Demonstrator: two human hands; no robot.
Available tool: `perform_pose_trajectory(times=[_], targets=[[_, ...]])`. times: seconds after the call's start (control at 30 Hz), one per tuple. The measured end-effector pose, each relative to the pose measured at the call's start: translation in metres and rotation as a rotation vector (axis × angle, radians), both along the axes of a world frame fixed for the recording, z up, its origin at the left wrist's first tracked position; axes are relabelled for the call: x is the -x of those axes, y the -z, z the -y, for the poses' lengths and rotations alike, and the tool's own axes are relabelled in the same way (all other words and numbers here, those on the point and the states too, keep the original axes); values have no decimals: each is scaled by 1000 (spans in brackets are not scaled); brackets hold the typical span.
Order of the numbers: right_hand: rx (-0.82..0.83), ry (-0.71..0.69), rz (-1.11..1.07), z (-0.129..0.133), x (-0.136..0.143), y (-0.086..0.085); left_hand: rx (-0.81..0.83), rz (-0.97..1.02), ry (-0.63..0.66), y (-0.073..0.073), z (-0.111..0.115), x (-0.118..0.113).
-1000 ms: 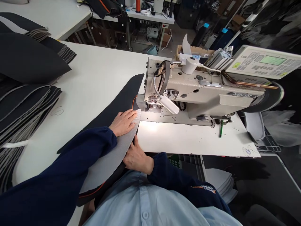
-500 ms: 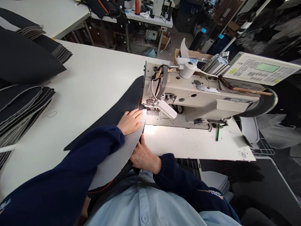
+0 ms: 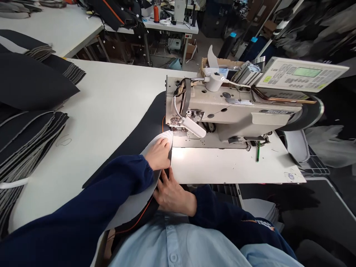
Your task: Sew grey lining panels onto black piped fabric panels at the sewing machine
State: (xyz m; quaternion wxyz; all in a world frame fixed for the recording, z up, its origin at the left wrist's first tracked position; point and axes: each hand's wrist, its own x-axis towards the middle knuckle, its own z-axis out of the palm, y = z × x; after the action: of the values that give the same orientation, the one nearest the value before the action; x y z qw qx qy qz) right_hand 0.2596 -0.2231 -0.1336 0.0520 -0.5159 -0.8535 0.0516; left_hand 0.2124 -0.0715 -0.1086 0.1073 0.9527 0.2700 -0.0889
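Observation:
A grey-backed fabric panel (image 3: 135, 206) lies over a large black fabric piece (image 3: 147, 124), its tip reaching the needle area of the sewing machine (image 3: 236, 107). My left hand (image 3: 159, 154) has its fingers curled on the panel's right edge just in front of the presser foot, gripping it. Nearer my body, my right hand (image 3: 172, 194) rests on the dark layer beneath the grey one, fingers spread. Orange thread (image 3: 163, 124) shows at the needle end, and an orange line runs along the lower edge of the dark layer. The needle itself is hidden.
Stacks of cut black panels (image 3: 30, 79) lie at the left of the white table (image 3: 111, 85). The control panel (image 3: 303, 74) sits above the machine's right end. A green-handled tool (image 3: 258, 151) is by the machine base. Another workbench (image 3: 169, 26) stands behind.
My left hand has gone from flat, stretched fingers to a curled grip at the panel edge. My right hand has slid slightly toward my body. The whole view has shifted a little.

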Motion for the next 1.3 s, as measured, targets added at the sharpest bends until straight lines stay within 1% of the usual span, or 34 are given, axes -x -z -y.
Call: perform_pose_trajectory(times=[0.07,0.13,0.23,0.37,0.53,0.77,0.87,1.0,1.07,1.13,1.2,1.3], targets=[[-55,18,16,10,5,-4,3,-26,4,-8,12,10],[-97,21,20,16,8,-6,-13,-60,-23,-12,21,16],[-117,18,10,20,12,-3,-17,-112,-42,-12,25,13],[-146,27,40,17,10,5,2,-149,-61,-8,19,0],[-214,30,86,8,0,13,42,-148,-97,-6,8,-14],[-195,48,92,-13,-15,21,57,-123,-150,-2,-10,-35],[-180,46,81,-20,-21,25,62,-125,-146,-3,-13,-37],[-181,58,57,-30,-29,31,91,-157,-92,-6,-6,-25],[-186,61,61,-36,-31,31,72,-157,-71,-7,-4,-20],[-203,79,77,-38,-30,28,52,-154,-75,-5,-4,-20],[-229,96,92,-36,-24,23,48,-152,-89,-2,-8,-24],[-254,55,94,-24,-9,17,30,-131,-108,1,-16,-34]])
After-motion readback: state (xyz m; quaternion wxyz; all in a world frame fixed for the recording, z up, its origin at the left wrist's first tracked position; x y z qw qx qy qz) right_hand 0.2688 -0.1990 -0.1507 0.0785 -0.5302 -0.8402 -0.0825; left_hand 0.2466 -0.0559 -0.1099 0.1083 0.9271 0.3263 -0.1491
